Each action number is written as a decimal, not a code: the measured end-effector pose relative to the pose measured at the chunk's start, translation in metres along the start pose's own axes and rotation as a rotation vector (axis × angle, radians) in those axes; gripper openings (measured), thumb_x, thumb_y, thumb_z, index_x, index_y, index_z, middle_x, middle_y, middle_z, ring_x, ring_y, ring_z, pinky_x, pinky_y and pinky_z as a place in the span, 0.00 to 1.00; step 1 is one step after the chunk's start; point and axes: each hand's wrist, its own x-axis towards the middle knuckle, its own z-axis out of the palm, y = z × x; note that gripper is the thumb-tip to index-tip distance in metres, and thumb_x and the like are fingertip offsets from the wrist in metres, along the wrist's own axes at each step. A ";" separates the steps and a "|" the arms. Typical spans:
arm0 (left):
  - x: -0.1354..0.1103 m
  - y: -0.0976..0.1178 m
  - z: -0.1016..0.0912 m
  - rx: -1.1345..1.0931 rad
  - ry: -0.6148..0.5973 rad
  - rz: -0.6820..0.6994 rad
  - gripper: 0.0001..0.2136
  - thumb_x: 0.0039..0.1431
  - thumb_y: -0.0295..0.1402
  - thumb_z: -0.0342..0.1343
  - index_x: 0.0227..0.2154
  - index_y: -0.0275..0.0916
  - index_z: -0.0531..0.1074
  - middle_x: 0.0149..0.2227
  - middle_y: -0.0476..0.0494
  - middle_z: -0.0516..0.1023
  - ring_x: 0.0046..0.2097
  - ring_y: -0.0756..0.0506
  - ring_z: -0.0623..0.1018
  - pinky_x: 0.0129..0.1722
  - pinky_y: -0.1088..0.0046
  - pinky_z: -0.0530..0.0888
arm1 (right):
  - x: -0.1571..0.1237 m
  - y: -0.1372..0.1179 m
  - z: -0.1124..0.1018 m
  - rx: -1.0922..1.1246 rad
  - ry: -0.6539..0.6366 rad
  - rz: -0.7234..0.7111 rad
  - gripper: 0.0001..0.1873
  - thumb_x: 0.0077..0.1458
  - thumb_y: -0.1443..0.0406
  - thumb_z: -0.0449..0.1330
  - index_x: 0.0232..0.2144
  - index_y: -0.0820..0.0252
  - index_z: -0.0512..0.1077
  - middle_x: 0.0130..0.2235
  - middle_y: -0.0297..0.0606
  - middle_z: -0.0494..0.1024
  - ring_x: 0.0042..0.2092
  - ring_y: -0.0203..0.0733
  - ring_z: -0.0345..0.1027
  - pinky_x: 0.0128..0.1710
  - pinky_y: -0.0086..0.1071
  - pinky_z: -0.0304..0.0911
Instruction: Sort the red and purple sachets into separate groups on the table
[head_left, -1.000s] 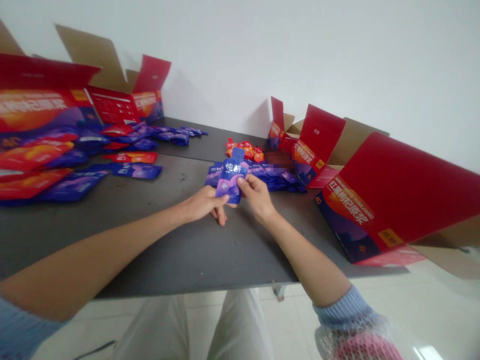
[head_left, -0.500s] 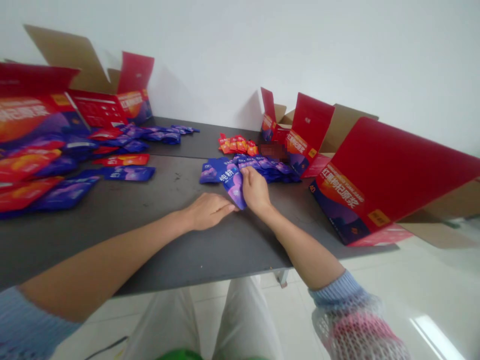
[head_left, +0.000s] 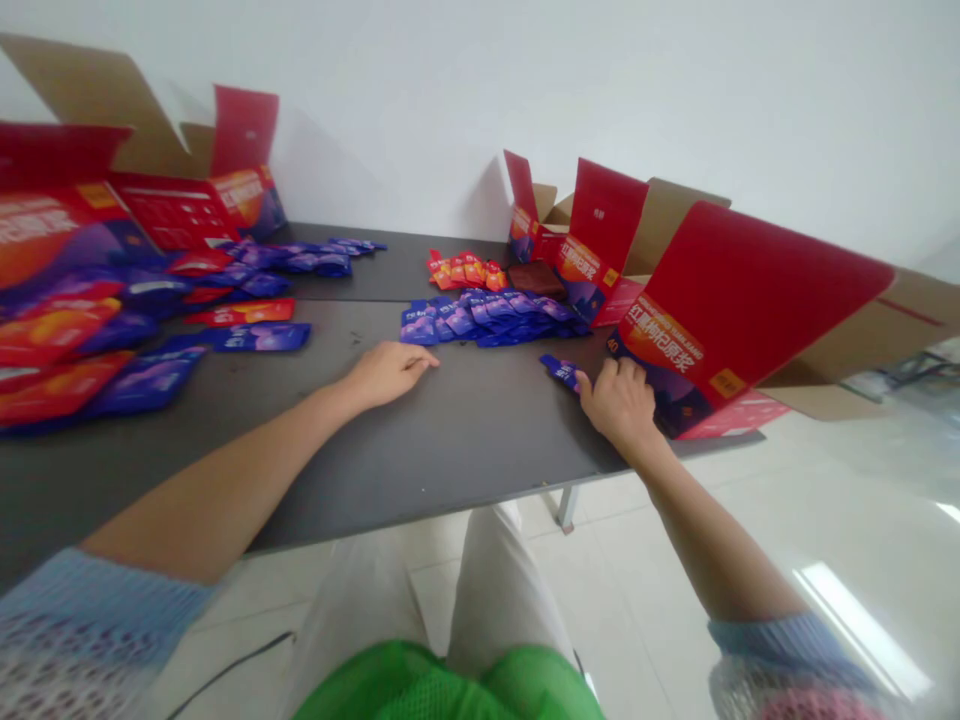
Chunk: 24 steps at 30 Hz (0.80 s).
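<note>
My right hand (head_left: 621, 400) holds a blue-purple sachet (head_left: 561, 372) low over the table, beside the nearest red box (head_left: 720, 320). One end of the sachet sticks out to the left of my thumb; the rest is hidden under the hand. My left hand (head_left: 390, 375) is near the table's middle, its fingers drawn together and partly curled, with nothing visible in them. Just beyond it, an overlapping row of blue-purple sachets (head_left: 487, 315) lies on the table.
Orange-red sachets (head_left: 466, 270) and a dark brown item (head_left: 536, 279) lie behind the row. More open red boxes (head_left: 600, 240) stand at the right. On the left, mixed red and blue sachets (head_left: 97, 340) are heaped before open boxes (head_left: 191, 205). The dark table (head_left: 420, 460) ends near my knees.
My right hand has moved right, from the sachet row to the nearest box, with a sachet in it. My left hand has drawn back left, away from that sachet.
</note>
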 end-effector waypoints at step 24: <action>-0.002 -0.001 0.000 0.004 0.010 0.027 0.17 0.63 0.33 0.49 0.46 0.36 0.81 0.23 0.47 0.75 0.29 0.47 0.72 0.36 0.73 0.67 | -0.007 0.024 0.019 0.089 -0.287 -0.332 0.39 0.67 0.45 0.37 0.72 0.57 0.46 0.73 0.50 0.44 0.73 0.57 0.40 0.67 0.57 0.47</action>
